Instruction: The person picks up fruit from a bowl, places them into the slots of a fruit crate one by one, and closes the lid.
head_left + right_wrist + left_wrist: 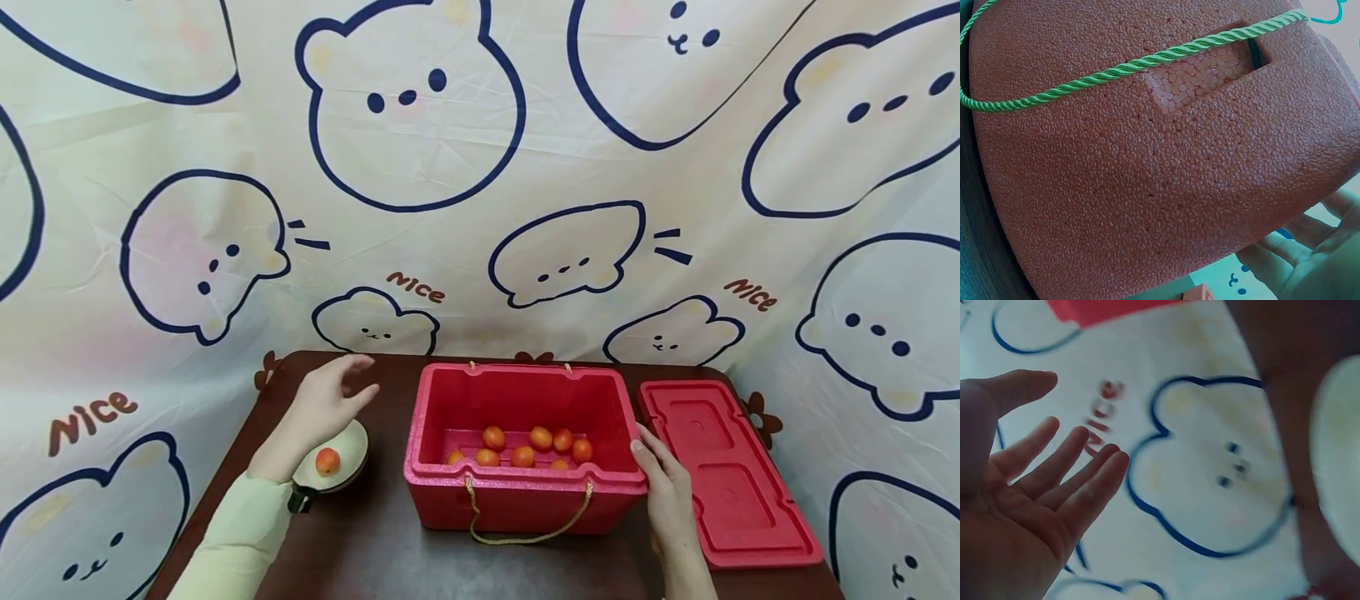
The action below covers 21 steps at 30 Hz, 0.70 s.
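Note:
My left hand (328, 402) hangs over the far side of a small cream-coloured pan (356, 439), its fingers loosely bent with nothing between them. One small orange-red fruit (327, 461) lies in the pan, whose dark handle points toward me. In the left wrist view the palm and fingers (1088, 494) are bare, and the pan's pale edge (1341, 462) shows at the right. With my right hand (667, 483) I hold the right end of a red foam box (517, 504), thumb at the rim corner. Several similar fruits (522, 456) lie on the box floor.
A red lid (738, 475) lies flat to the right of the box, beside my right forearm. A rope handle (525, 540) hangs on the box's near wall. Behind the dark brown table (360, 550) rises a cartoon-printed cloth (465, 242).

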Available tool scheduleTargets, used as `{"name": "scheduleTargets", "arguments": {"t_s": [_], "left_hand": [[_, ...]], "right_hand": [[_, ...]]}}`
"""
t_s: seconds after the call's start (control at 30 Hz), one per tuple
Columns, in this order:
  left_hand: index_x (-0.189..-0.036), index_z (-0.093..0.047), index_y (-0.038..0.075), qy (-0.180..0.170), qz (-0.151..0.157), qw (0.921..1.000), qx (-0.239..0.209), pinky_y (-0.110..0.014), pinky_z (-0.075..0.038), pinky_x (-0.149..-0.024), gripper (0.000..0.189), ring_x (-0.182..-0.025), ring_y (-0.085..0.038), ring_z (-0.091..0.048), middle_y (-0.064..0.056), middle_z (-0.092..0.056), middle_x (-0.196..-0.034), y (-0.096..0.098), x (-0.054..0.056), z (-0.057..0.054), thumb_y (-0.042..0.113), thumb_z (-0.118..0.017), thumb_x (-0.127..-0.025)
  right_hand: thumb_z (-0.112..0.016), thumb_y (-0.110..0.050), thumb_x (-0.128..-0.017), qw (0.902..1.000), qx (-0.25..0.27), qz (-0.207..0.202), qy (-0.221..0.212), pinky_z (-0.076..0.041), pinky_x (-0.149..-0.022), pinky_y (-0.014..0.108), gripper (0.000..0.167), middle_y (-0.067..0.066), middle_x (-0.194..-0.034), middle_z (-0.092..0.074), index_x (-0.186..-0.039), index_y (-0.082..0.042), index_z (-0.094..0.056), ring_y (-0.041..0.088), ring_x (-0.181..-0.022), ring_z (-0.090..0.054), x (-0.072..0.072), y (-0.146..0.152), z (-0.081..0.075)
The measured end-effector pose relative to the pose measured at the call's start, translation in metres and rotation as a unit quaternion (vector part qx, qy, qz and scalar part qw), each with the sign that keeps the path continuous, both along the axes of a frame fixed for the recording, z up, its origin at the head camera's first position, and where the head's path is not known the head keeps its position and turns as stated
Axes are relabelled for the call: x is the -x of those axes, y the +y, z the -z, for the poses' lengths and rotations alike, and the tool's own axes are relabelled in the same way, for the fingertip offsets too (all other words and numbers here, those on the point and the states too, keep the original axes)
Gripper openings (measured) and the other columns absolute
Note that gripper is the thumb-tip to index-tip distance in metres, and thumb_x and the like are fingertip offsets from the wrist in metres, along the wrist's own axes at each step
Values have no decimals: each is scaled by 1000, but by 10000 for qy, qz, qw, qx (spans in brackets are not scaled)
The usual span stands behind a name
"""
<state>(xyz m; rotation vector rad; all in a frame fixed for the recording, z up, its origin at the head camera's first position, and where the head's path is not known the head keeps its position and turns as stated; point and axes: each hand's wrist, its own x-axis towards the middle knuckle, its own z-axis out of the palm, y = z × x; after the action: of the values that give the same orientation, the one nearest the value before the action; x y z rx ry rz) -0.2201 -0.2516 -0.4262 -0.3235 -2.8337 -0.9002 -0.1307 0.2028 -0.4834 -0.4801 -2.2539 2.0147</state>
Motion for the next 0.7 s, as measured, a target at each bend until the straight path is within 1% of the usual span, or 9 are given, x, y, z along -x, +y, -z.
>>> {"name": "scheduleTargets", "arguments": {"t_s": [0.13, 0.2, 0.27, 0.33, 0.43, 0.57, 0.7], "left_hand": [[-132, -59, 3, -239, -384, 9990, 40, -55, -55, -88, 44, -106, -38, -65, -23, -64, -127, -24, -9, 29, 24, -70, -95], [-134, -58, 4, -460, -594, 9972, -2, -58, -53, -89, 46, -108, -41, -64, -25, -62, -130, -34, -14, 44, 26, -69, -96], [-136, -57, 4, -675, -799, 9945, -4, -59, -52, -89, 47, -110, -44, -63, -26, -60, -133, -40, -17, 58, 27, -68, -96], [-136, -57, 4, -825, -943, 9921, -40, -60, -51, -90, 48, -112, -45, -62, -27, -59, -134, -44, -20, 70, 27, -67, -96], [-135, -58, 2, -903, -1029, 9906, -69, -60, -50, -90, 48, -114, -47, -60, -27, -60, -134, -47, -21, 83, 27, -67, -95], [-134, -58, 1, -993, -992, 9899, -192, -61, -50, -91, 47, -117, -47, -58, -28, -60, -133, -46, -21, 93, 26, -67, -95], [-131, -60, -1, -908, -943, 9912, -183, -60, -49, -92, 45, -116, -46, -59, -27, -62, -130, -45, -19, 104, 22, -69, -94]], "right_hand": [[-55, -43, -102, 10000, 37, -35, 15, -51, -81, 13, 56, 10, -152, -47, -153, -22, -46, 9, -115, -55, 0, 0, 1], [-55, -43, -102, 10000, 28, -39, -11, -51, -81, 12, 56, 10, -152, -47, -154, -22, -45, 11, -117, -53, 0, 0, 2], [-54, -43, -103, 10000, 22, -37, -44, -51, -81, 12, 56, 10, -153, -46, -154, -23, -45, 13, -118, -52, 1, 1, 2], [-54, -43, -103, 10000, 20, -22, -60, -51, -81, 12, 56, 10, -153, -46, -154, -22, -44, 13, -118, -52, 1, 1, 3], [-55, -43, -102, 10000, -11, 16, -79, -51, -81, 12, 57, 10, -152, -47, -154, -22, -45, 10, -116, -53, 0, 1, 2], [-55, -44, -102, 9999, -55, 66, -55, -51, -81, 13, 57, 10, -151, -48, -153, -21, -46, 4, -111, -55, -1, 0, 1], [-56, -46, -101, 9999, -79, 61, -67, -51, -81, 13, 59, 10, -151, -49, -153, -20, -46, 5, -111, -56, -1, -1, -1]]}}
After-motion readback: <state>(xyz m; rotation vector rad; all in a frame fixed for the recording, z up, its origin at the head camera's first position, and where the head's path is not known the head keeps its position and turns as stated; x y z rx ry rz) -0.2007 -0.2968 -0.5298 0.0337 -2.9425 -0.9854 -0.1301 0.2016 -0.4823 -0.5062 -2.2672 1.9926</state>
